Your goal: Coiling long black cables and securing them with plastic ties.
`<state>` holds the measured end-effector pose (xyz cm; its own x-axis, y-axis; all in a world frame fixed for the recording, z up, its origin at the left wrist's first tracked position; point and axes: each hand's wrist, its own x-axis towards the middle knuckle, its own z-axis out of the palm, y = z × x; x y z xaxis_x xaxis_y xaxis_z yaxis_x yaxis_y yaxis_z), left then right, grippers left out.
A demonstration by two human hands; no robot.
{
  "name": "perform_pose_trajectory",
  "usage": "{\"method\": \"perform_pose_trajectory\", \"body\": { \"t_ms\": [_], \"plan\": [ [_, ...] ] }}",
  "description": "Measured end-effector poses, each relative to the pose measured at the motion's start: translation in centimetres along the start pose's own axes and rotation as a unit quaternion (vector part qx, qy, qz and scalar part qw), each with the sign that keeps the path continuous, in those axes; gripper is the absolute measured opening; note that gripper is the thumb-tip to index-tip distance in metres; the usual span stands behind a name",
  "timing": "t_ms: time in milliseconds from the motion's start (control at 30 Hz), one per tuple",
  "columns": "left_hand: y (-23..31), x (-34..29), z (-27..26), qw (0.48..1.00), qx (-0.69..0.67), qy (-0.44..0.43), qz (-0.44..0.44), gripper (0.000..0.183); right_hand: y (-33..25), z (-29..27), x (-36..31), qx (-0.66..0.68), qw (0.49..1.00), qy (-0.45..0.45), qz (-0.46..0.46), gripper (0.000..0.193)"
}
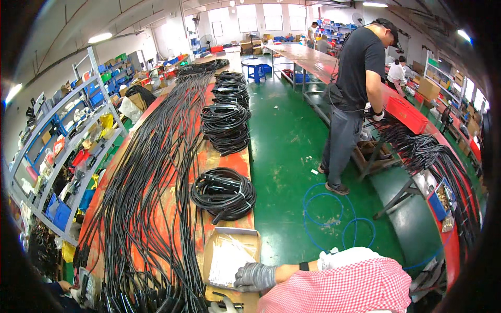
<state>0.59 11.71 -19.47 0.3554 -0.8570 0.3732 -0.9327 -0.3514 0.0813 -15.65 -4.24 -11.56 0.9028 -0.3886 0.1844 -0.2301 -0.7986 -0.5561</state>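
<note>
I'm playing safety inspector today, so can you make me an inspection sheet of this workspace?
Surface: long red table, paint worn in patches.
Job's things: open box of thin white strips; coils of black cable above it.
Clutter: small white scraps on the green floor.
Hands: gloved right hand at the box's lower right corner; gloved left hand partly cut off by the lower edge; grips unclear.
Cables: loose black cables run along the table; blue hose looped on the floor.
Surroundings: person at another table; shelves at left.
</note>
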Motion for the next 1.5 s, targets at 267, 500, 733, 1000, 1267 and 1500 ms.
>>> {"method": "perform_pose_trajectory", "body": {
  "t_ms": [267,500,733,1000,1267,1500],
  "plan": [
    [-4.7,1.4,4.1,0.954,-0.090,-0.133,0.253,0.036,2.4,0.8,6.6,0.083,0.994,0.042,-0.065,0.027],
    [-5.2,3.8,-2.4,0.910,0.022,-0.343,0.233,0.026,6.3,-0.2,8.4,0.059,0.993,-0.094,-0.031,0.028],
    [-0.8,6.1,-6.1,0.987,-0.041,-0.060,0.146,0.028,5.2,0.5,7.8,0.025,0.982,-0.185,-0.018,0.028],
    [-3.5,2.3,-8.1,0.991,-0.064,0.012,0.114,0.044,-1.3,4.0,5.9,-0.020,0.969,-0.245,-0.006,0.023],
    [-5.8,1.3,-11.6,0.995,-0.036,-0.030,0.090,0.051,-6.6,7.1,6.3,-0.008,0.982,-0.150,-0.114,0.023],
    [-5.9,3.1,-12.2,0.951,-0.186,-0.197,-0.146,0.030,-6.8,5.4,5.0,-0.022,0.982,-0.177,-0.061,0.022]
  ]
}}
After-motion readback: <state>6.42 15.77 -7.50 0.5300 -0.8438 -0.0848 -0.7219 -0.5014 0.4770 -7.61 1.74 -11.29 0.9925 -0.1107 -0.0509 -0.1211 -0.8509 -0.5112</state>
